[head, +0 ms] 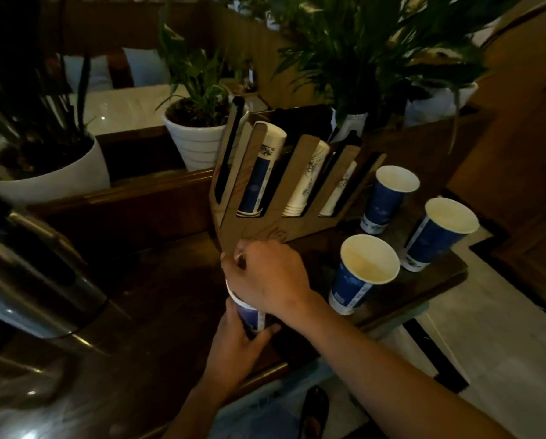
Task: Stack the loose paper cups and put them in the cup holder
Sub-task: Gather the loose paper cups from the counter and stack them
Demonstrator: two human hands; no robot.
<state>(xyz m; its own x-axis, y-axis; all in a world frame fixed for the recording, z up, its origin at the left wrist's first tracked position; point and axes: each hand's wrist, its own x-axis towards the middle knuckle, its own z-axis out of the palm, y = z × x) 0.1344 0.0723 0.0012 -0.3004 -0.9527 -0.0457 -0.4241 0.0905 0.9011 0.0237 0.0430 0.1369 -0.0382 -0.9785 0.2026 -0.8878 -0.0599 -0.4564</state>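
Note:
A blue-and-white paper cup stack (249, 315) stands near the front of the dark wooden counter. My left hand (238, 343) grips its lower body from below. My right hand (265, 274) covers its rim from above, fingers curled over the top; how many cups are nested there is hidden. Three loose blue cups stand upright to the right: one close by (360, 274), one farther right (439, 234), one behind (389, 198). The brown cardboard cup holder (265, 226) leans behind my hands, with stacks of cups lying in its slots.
A shiny metal urn (27, 270) fills the left side. White plant pots (199, 141) (43, 172) stand behind the counter. The counter's edge (424, 305) drops to a pale tiled floor on the right.

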